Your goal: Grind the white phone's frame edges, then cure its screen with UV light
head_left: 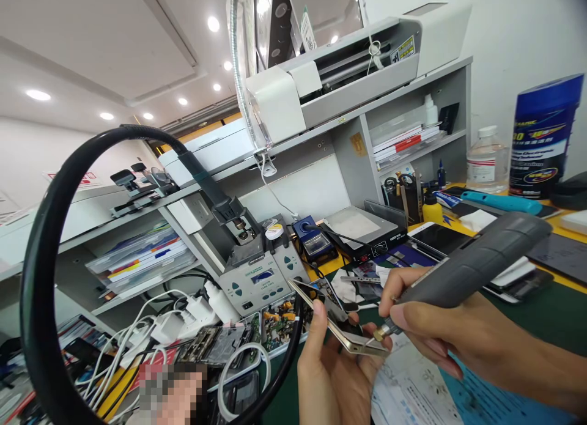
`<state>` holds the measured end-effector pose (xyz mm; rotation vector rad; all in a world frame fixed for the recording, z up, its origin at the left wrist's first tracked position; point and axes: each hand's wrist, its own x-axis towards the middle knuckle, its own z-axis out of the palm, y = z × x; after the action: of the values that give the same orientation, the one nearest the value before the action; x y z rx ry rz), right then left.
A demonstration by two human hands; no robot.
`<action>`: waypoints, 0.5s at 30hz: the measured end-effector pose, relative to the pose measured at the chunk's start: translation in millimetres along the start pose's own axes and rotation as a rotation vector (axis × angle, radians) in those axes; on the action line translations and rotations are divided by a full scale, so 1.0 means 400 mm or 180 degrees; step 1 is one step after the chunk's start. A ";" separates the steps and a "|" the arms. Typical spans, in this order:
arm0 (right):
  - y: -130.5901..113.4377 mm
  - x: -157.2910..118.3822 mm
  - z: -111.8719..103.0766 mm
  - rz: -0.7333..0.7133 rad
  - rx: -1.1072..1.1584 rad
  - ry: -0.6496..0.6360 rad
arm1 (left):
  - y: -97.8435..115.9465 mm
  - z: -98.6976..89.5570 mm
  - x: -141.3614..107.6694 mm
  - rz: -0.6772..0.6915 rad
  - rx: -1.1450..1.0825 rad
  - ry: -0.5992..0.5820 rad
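In my left hand [328,373] lies a slim gold-framed smartphone [351,341], held tilted by its edges with the thumb along one long side. My right hand [424,330] is wrapped round a thick grey electric screwdriver [472,266]. Its brass-coloured nose meets the phone's short end edge, near a corner. The exact contact point of the bit is too small to make out. Below both hands lies a printed, stained paper sheet [408,382] on the green mat [509,327].
A black hose [34,241] loops across the left side from a grey rework station [266,278]. White chargers and cables [160,327] crowd the lower left. Behind stand a blue soldering station [314,238] and a flat heating plate [362,229]. A white phone [438,236] lies right.
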<state>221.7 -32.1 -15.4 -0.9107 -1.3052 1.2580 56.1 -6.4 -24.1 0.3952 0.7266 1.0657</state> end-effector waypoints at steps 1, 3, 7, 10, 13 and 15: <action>0.000 0.001 -0.001 -0.0005 0.0000 -0.0004 | 0.001 0.000 -0.001 -0.0007 -0.0003 0.0032; -0.001 0.002 -0.002 0.0006 0.0019 -0.0026 | 0.003 -0.001 -0.003 -0.0038 -0.0019 0.0086; 0.001 0.002 -0.003 0.0026 0.0029 -0.0015 | 0.006 -0.006 -0.004 -0.0046 0.0006 0.0008; 0.001 0.000 -0.002 0.0038 0.0061 -0.0019 | 0.006 -0.011 -0.003 -0.0078 0.0012 -0.0093; -0.002 -0.001 0.001 0.0053 0.0136 -0.0037 | 0.007 -0.014 -0.002 -0.0104 -0.0036 -0.0153; -0.006 -0.002 0.003 0.0055 0.0146 -0.0025 | 0.007 -0.013 -0.002 -0.0086 -0.0058 -0.0148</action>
<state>221.1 -33.3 -12.9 -0.8871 -1.2721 1.3012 50.3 -6.4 -25.9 0.3922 0.6788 1.0338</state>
